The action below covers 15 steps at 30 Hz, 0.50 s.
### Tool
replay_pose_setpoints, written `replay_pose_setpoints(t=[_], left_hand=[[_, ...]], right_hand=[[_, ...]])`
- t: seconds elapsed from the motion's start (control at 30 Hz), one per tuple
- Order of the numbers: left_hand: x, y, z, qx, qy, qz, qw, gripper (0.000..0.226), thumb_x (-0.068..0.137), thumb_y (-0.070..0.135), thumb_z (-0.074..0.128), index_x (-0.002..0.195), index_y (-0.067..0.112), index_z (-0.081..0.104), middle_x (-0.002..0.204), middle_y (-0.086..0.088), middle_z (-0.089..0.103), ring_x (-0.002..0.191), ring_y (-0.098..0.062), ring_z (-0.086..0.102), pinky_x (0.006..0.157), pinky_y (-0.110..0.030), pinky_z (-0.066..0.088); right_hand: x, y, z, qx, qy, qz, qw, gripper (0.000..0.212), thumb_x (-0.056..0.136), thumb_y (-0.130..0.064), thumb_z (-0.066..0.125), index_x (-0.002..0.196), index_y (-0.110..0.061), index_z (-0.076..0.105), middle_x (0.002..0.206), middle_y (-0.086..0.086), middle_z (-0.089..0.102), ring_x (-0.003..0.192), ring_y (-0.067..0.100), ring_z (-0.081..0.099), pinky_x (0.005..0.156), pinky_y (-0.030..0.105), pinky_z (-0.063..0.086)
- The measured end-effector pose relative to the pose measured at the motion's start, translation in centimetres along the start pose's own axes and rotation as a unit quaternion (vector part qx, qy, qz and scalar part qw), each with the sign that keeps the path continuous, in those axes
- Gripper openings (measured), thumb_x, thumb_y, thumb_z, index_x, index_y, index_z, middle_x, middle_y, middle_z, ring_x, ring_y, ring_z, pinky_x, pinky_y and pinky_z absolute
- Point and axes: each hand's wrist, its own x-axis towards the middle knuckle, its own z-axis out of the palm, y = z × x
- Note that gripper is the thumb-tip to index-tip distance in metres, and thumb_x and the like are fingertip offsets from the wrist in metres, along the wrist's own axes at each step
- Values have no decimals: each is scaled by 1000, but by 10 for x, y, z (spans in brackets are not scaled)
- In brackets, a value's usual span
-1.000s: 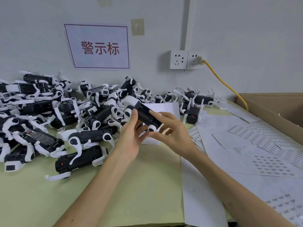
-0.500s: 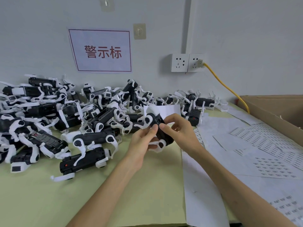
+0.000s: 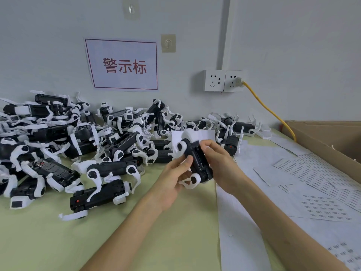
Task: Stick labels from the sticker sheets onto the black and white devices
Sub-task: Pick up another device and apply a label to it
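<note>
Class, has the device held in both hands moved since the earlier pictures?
Yes. The device has come nearer the person and rightward: it overlapped the white paper before, now it sits mostly below it.

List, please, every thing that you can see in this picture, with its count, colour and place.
held device: one, black and white, above the table's middle, in both hands
device pile: many, black and white, table's left and back
sticker sheets: several, white with dark labels, table's right
table: one, pale green, under everything
cardboard box: one, brown, far right
sign: one, white with red characters, on the wall
sockets: two, white, wall right of the sign
cable: one, yellow, plugged into the right socket
left hand: one, grips the held device from the left
right hand: one, fingers curled round the held device
</note>
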Motion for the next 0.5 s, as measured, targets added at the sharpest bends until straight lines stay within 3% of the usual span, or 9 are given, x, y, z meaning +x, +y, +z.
replay_pose_setpoints(t=[0.1,0.23,0.37,0.5], left_hand=[[3,2,-3,-53,30,42,997,32,90,36,65,117,23,75,118,-5,75,101,-18,71,73,-27,58],[5,5,-9,-61,106,69,990,42,89,42,63,126,24,67,120,-5,75,99,-17,72,79,-34,55],[6,8,-11,-60,109,77,989,42,90,43,62,124,19,67,107,-1,77,88,-11,74,67,-25,57],[9,12,-18,-126,121,62,983,33,96,36,61,114,10,71,105,-7,77,87,-16,74,63,-24,58]], right_hand=[[1,2,4,-49,19,-39,998,36,101,-7,56,127,-29,70,118,-1,73,105,19,69,82,31,57],[-1,7,9,-121,-4,-53,991,41,99,-1,50,114,-27,78,120,-7,74,106,7,66,78,20,51],[0,7,11,-97,-11,-44,994,39,98,-2,51,110,-26,80,122,-7,73,114,11,65,85,25,50],[1,7,6,-99,56,-46,992,27,97,-3,55,96,-16,79,109,-1,77,92,14,71,77,29,48]])
